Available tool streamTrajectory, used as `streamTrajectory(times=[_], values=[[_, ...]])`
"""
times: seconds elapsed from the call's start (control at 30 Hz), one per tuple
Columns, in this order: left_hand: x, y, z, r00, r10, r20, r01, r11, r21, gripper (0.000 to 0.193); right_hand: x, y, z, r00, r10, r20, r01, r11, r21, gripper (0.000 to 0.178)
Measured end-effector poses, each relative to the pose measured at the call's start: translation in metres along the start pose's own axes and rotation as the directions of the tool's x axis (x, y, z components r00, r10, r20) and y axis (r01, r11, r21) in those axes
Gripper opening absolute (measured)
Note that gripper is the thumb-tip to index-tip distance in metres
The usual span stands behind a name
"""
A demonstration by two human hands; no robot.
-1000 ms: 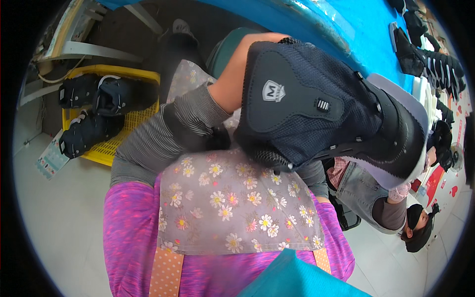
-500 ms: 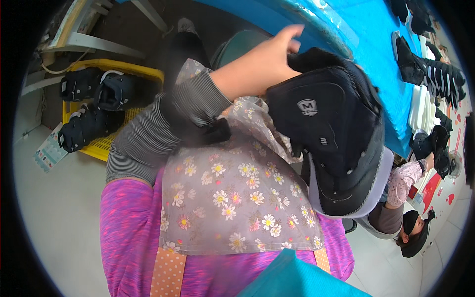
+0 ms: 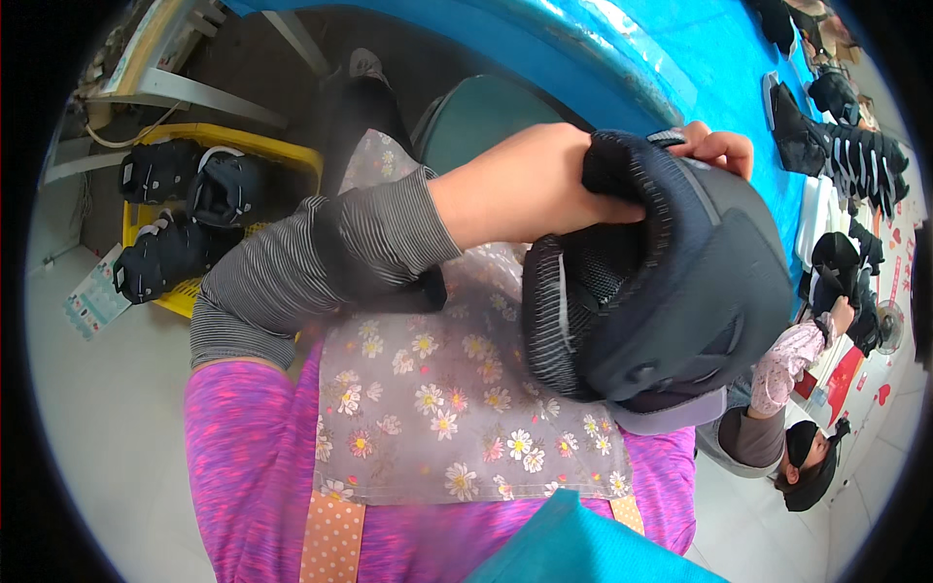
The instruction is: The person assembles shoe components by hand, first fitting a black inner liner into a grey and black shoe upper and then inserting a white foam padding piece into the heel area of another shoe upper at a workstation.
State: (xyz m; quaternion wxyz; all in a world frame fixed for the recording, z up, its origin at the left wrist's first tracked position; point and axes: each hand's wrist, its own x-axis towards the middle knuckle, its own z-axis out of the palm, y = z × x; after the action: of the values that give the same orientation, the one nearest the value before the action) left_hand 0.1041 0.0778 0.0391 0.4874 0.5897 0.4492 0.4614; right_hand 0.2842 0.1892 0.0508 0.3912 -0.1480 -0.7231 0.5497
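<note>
A black padded high-top shoe upper (image 3: 719,282) is held over my lap, its collar opening turned to the left and its pale lavender lower edge (image 3: 671,412) toward me. My left hand (image 3: 559,185), at the end of a striped sleeve (image 3: 360,233), pinches the collar, with fingers partly tucked inside the opening. Behind the upper's far edge show the curled fingers of my right hand (image 3: 717,151); its palm and forearm are hidden by the shoe upper. Under both hands lies my grey flowered apron (image 3: 466,408).
A yellow basket (image 3: 282,146) with several black shoe uppers (image 3: 224,185) stands at left. The blue-covered table (image 3: 719,78) runs along the far right, bearing black and white shoe parts (image 3: 860,155). Another person (image 3: 758,428) works at its right side. A green stool (image 3: 496,126) stands ahead.
The shoe upper has turned, so its opening now faces left instead of its badged side facing me. My left hand has gone from an outstretched thumb to gripping the collar; right-hand fingers have appeared.
</note>
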Motion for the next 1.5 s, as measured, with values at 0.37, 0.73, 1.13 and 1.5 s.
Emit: streamTrajectory(times=[0.37,0.73,1.13,1.5], values=[[-0.023,-0.022,0.011,0.960,0.101,0.260,-0.240,0.775,0.585,0.043,-0.034,0.036,0.020,0.889,0.429,0.159,-0.444,0.723,0.530,0.041],[-0.022,0.002,0.013,0.962,0.273,0.019,-0.247,0.834,0.494,0.030,-0.032,0.016,0.030,0.984,0.171,-0.048,-0.111,0.802,0.587,0.030],[-0.029,-0.023,0.017,0.980,0.142,0.142,-0.194,0.856,0.480,0.030,-0.039,-0.001,0.016,0.997,-0.004,-0.083,0.023,0.973,0.230,0.030],[-0.036,-0.024,0.021,0.907,0.263,0.327,-0.386,0.829,0.404,0.035,-0.060,0.037,0.036,0.928,0.358,0.105,-0.354,0.754,0.553,0.028]])
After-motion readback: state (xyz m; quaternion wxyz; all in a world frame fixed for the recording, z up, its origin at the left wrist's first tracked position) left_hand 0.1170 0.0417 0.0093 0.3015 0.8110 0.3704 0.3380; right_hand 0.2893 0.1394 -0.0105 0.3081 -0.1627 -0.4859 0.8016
